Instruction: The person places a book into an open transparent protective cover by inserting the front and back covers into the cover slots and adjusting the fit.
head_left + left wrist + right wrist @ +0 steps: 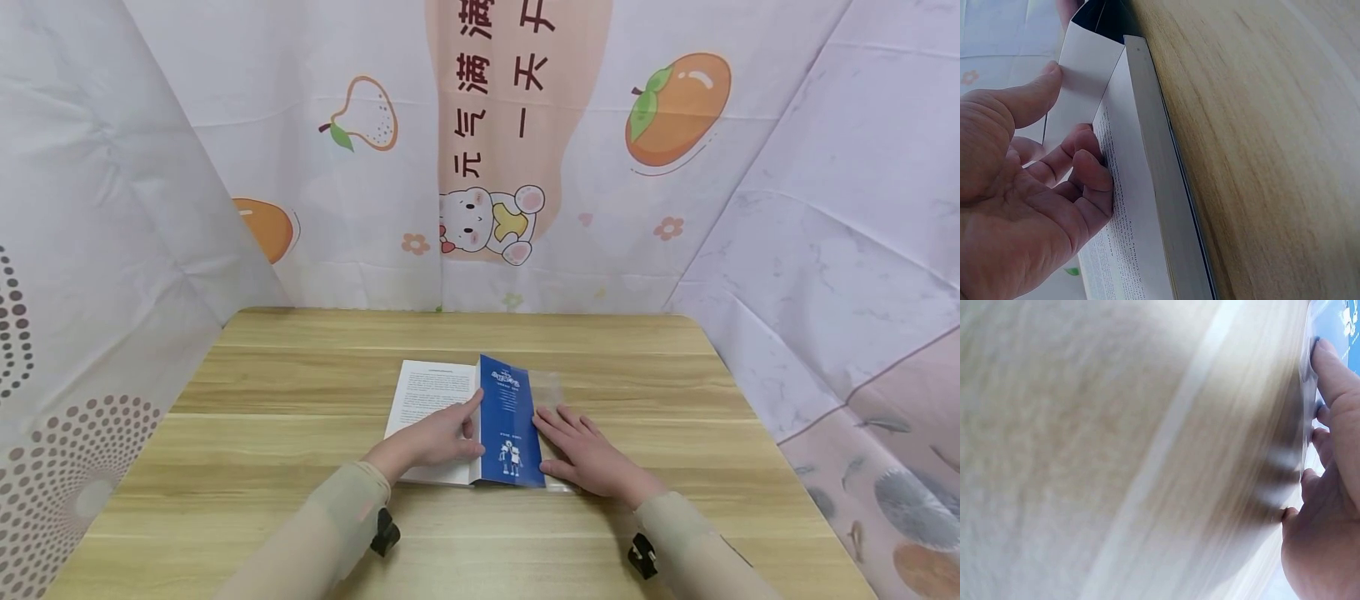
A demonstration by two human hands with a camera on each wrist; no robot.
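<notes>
A paperback book [431,392] lies on the wooden table, its printed white page facing up on the left. To the right of that page is its blue cover [517,421], with white lettering and small cartoon figures. A clear plastic sheet [551,387] sticks out past the cover's right edge. My left hand [438,433] holds the cover's left edge with thumb and index finger; in the left wrist view the other fingers curl against the page [1125,250]. With fingers extended, my right hand [588,454] presses the plastic along the cover's right edge.
The wood-grain table [300,433] extends around the book on every side. Behind it hangs a white curtain [360,208] printed with fruit and characters, and more patterned cloth [840,233] hangs at both sides. A black wrist camera [385,533] sits on the left sleeve.
</notes>
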